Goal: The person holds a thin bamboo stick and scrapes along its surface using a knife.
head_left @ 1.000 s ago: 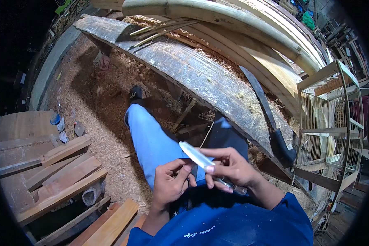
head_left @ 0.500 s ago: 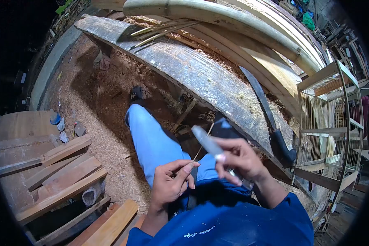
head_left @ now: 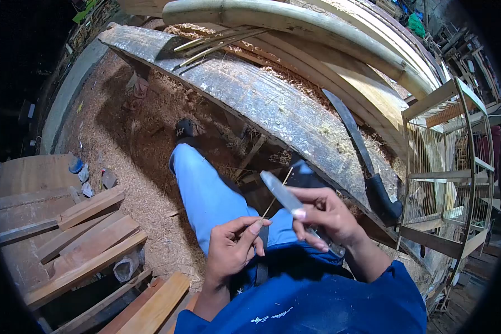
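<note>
One thin stick [head_left: 269, 209] pokes up from the left hand [head_left: 235, 245], pinched by thumb and finger. The right hand [head_left: 324, 217] has its fingers curled around one small knife [head_left: 282, 193], close to the stick. A slip could cut the left thumb; pushing too hard might snap the stick. Farther out: one bench [head_left: 234, 83], one big knife [head_left: 360, 146] on it, one cage [head_left: 440, 177].

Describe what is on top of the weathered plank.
On the weathered plank lie a black-handled machete and pale shavings; thin strips reach over its far edge. The surface directly beneath these is covered and cannot be seen.
</note>
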Demonstrator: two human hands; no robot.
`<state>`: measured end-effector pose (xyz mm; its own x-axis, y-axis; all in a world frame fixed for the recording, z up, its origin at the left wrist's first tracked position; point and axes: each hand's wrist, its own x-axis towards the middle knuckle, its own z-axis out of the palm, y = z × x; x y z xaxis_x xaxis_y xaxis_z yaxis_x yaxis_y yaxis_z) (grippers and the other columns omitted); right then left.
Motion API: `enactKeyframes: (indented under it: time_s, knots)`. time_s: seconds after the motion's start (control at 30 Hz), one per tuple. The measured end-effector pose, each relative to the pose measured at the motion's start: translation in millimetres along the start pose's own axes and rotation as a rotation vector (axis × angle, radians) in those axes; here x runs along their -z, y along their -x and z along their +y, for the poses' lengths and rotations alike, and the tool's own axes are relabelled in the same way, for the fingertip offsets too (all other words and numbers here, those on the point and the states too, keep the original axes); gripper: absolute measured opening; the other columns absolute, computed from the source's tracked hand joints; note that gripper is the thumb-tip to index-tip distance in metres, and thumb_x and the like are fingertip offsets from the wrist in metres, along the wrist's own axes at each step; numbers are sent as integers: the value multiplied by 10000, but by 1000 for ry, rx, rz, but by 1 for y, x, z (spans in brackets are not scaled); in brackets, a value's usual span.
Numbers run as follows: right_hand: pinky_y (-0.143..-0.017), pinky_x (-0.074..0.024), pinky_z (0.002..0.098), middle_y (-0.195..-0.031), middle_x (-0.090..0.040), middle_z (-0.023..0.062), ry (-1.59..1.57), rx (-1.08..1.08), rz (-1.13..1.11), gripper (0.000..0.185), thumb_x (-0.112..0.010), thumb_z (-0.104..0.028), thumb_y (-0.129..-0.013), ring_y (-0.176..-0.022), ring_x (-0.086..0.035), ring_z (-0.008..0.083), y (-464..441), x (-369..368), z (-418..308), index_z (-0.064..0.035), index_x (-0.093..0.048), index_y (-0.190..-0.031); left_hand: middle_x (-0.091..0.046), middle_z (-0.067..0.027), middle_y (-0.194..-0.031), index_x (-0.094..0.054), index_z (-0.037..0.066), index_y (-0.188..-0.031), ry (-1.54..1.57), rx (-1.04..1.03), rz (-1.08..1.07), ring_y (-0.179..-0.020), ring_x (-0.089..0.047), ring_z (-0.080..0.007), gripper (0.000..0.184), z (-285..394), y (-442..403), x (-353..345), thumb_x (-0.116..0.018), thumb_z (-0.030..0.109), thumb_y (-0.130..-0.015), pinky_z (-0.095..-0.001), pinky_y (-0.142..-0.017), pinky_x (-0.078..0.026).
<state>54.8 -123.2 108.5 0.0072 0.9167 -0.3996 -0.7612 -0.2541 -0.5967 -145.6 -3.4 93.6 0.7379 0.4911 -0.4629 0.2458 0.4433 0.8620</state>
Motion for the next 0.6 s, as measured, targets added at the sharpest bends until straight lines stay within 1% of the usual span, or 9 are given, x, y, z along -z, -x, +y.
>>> enactKeyframes:
  time_s: [0.03,0.1,0.17,0.3,0.37,0.43,0.5,0.53,0.6]
  knots:
    - [-360,-404,223,-724,-645,122,-11,36,-22,565,-562,-84,-992,-420,-512,92,0,3,-1,9,-358,-1510,-630,-81,-616,-683,-39,-1122,2,0,1,-413,-433,-30,234,1,0,-1,-570,144,-1030,-195,-385,-285]
    - [-363,-406,222,-735,-655,125,67,-26,-20,557,-557,-81,-996,-421,-516,95,1,-2,4,11,-359,-1509,-626,-80,-613,-683,-41,-1119,-18,-5,-3,-416,-439,-32,231,2,0,-1,-569,139,-1029,-196,-384,-287]
    - [-361,-404,221,-737,-659,125,31,-74,-71,540,-554,-88,-1002,-425,-524,97,0,-1,13,15,-372,-1500,-627,-79,-614,-683,-40,-1120,-18,1,11,-416,-439,-32,231,1,0,0,-570,139,-1029,-196,-385,-288]
    - [-353,-398,218,-721,-647,117,30,76,37,557,-571,-115,-995,-412,-519,102,4,7,-7,29,-371,-1496,-629,-77,-620,-682,-39,-1124,-26,6,-4,-415,-435,-32,234,2,2,0,-570,144,-1030,-197,-387,-289]
    - [-352,-398,219,-729,-651,115,65,-37,-14,559,-569,-115,-996,-411,-520,100,4,0,1,28,-368,-1498,-631,-81,-621,-679,-41,-1127,-19,-3,-5,-415,-435,-32,234,-2,1,-1,-571,143,-1029,-197,-387,-292]
    - [-348,-404,223,-738,-657,114,63,-68,-75,557,-569,-113,-995,-411,-522,101,-1,6,7,19,-370,-1499,-632,-84,-622,-676,-43,-1130,-17,-10,-12,-415,-434,-31,235,-4,-2,0,-572,142,-1029,-196,-387,-295]
    - [-341,-408,219,-738,-660,116,125,112,78,554,-568,-113,-995,-408,-520,103,0,20,-3,16,-373,-1498,-638,-89,-625,-672,-47,-1130,-19,2,-1,-407,-424,-28,241,-5,-2,2,-567,146,-1031,-195,-385,-292]
    - [-327,-402,214,-736,-657,122,108,196,209,547,-561,-112,-995,-394,-510,107,3,25,-11,36,-374,-1487,-638,-89,-625,-672,-47,-1130,-16,3,2,-407,-424,-28,241,-7,-2,3,-567,146,-1031,-195,-385,-292]
    - [-309,-381,218,-729,-652,138,-17,322,228,542,-546,-80,-982,-367,-487,111,8,31,-19,56,-373,-1478,-647,-98,-631,-664,-51,-1128,-11,14,17,-395,-414,-27,248,-10,-3,6,-560,154,-1036,-195,-380,-289]
